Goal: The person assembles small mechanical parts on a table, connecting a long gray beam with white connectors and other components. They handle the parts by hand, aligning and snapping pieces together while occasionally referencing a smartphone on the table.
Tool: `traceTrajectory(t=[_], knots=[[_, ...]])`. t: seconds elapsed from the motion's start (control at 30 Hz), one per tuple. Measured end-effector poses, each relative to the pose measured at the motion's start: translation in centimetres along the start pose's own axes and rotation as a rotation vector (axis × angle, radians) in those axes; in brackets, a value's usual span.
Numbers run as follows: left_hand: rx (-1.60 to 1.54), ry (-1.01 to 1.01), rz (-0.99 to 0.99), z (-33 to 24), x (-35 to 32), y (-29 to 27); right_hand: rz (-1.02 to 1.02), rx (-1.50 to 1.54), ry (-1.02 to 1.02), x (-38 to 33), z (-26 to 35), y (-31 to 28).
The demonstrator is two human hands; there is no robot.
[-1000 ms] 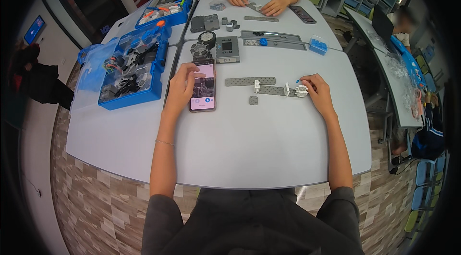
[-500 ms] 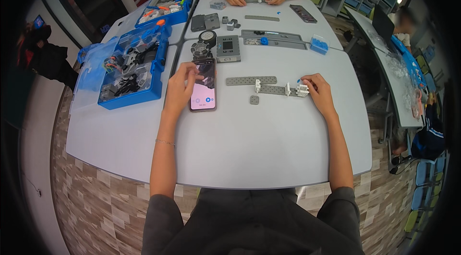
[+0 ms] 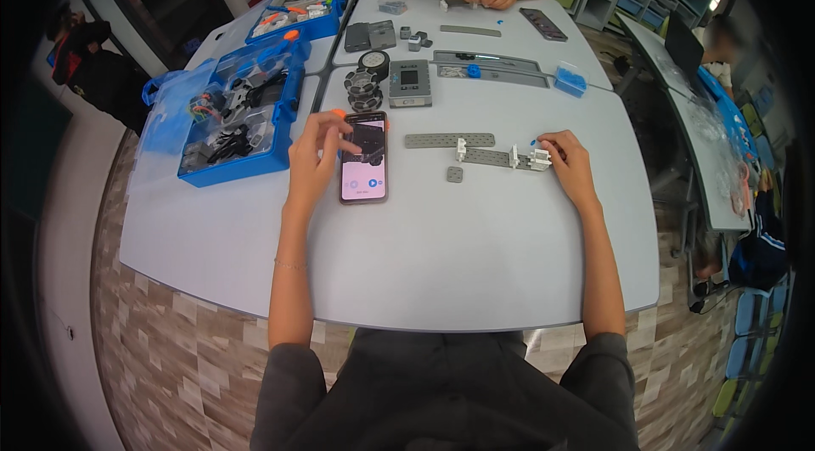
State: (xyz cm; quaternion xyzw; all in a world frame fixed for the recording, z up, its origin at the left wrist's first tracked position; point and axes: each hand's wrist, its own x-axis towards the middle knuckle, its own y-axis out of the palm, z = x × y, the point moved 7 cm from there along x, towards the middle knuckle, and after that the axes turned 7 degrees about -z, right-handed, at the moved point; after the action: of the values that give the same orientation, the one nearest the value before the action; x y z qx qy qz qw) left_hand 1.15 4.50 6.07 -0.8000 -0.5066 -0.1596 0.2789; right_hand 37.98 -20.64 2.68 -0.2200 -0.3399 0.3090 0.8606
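My left hand (image 3: 316, 164) hovers over the phone (image 3: 363, 181), its fingers apart and a fingertip at the picture of a dark model on the screen. The phone lies face up on the table. My right hand (image 3: 570, 167) rests at the right end of a grey perforated beam (image 3: 491, 156), its fingers curled; whatever they hold is hidden. Beside those fingertips are a white block connector (image 3: 539, 160) on the beam and a small blue peg (image 3: 534, 142). Two more white connectors sit along this beam. A longer grey beam (image 3: 433, 140) and a small grey square plate (image 3: 455, 174) lie nearby.
Behind the phone stand black-and-grey wheels (image 3: 365, 86) and a grey controller box (image 3: 411, 84). A blue parts case (image 3: 233, 177) stands open at left. Farther back are a grey tray (image 3: 505, 75) and a box of blue pegs (image 3: 570, 80). Across the table, another person handles a beam.
My view has shifted slightly. My left hand stays at the phone, a finger extended over the screen. My right hand keeps its place. The person opposite has brought their hands together around the beam.
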Motion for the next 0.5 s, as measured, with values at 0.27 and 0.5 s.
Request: traceTrajectory(t=[0.27, 0.5], knots=[[0.155, 0.132, -0.017, -2.3, -5.4, -1.2, -0.007, -0.002, -0.019, 0.0, -0.2, 0.0], [0.25, 0.14, 0.046, -1.8, -5.7, -0.8, -0.011, -0.015, -0.018, 0.0, -0.1, 0.0]])
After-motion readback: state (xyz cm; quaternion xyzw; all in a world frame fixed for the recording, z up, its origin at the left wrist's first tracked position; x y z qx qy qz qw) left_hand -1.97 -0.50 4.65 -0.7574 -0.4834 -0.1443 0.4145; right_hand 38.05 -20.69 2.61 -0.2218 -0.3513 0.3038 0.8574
